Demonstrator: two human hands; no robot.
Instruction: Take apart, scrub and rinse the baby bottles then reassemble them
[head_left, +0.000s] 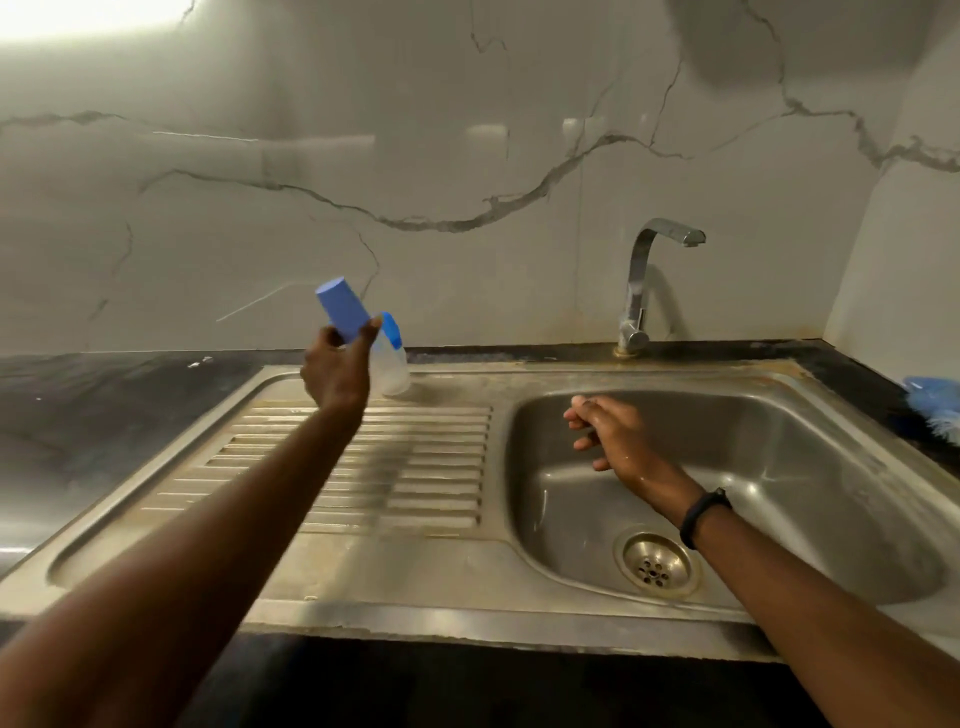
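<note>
My left hand (335, 371) grips a blue bottle cap (342, 310) and holds it tilted above the back of the draining board. Just behind that hand a clear baby bottle (390, 366) with a blue collar stands at the back of the board, partly hidden by my fingers. My right hand (610, 431) hovers wet over the sink basin (779, 467), its fingers loosely curled and holding nothing.
A steel tap (644, 280) rises behind the basin, its spout pointing right. The drain (655, 564) sits at the basin's front. A blue bottle brush (935, 405) lies on the dark counter at far right. The ribbed draining board (415, 467) stretches to the left.
</note>
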